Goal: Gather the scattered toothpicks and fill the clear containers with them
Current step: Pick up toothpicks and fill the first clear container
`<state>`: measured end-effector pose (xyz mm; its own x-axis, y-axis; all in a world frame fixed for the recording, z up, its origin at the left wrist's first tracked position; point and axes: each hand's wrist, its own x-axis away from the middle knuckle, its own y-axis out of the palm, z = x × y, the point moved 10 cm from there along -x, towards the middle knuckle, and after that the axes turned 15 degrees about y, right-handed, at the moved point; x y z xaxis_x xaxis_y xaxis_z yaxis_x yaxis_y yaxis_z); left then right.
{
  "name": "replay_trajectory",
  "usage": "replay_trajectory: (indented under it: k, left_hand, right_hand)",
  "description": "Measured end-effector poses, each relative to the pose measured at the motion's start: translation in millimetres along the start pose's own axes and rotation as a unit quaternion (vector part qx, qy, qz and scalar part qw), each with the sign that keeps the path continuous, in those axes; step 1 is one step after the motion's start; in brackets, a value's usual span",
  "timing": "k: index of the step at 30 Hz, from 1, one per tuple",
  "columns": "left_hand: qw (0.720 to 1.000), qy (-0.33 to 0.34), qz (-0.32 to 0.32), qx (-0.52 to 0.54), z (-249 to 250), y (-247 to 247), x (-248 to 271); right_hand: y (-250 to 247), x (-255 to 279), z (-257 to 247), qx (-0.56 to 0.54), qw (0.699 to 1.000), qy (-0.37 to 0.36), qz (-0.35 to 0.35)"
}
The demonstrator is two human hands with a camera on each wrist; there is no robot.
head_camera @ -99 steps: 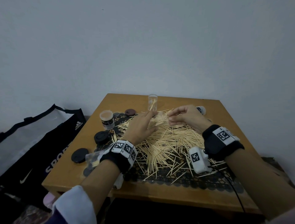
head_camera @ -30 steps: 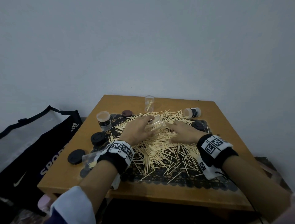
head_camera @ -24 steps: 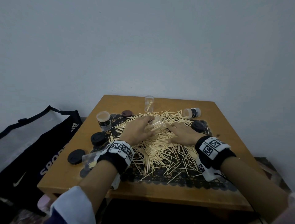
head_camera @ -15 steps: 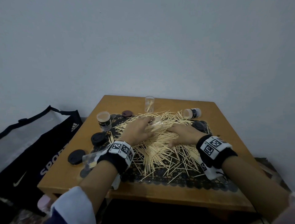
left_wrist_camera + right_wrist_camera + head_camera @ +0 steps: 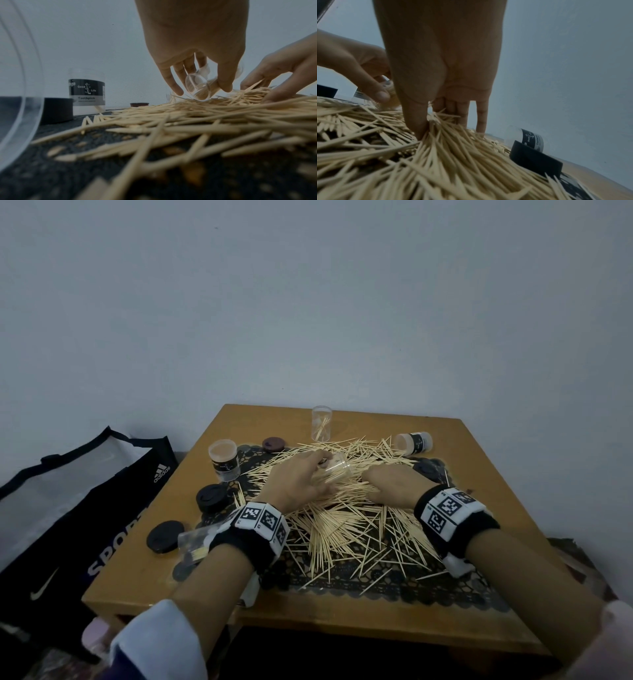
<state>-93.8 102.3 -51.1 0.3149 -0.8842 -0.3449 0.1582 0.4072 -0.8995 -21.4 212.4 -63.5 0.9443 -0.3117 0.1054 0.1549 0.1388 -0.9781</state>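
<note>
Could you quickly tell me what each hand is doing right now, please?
Left hand: grips a clear container, tilted over the toothpicks.
Right hand: pinches a bunch of toothpicks on the pile.

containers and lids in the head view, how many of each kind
plain clear containers: 3
labelled containers: 2
black lids: 3
brown lid: 1
total: 9
</note>
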Motion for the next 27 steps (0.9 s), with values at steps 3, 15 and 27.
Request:
replay_trajectory:
  k: [3, 15, 27]
  left_hand:
    - [1.0, -0.002, 0.004, -0.015, 0, -2, 1]
    - [0.996, -0.043, 0.053, -0.053, -6, -17, 3]
    - [0.992, -0.071, 0.076, -0.066, -8, -25, 8]
  right_hand:
    - [1, -2, -2, 0.004, 1.0, -0.002, 0.003]
    - [2, -2, 14, -0.086, 0.996, 0.025, -0.025]
    - [-3, -7, 26, -0.207, 0.975, 0.066, -0.038]
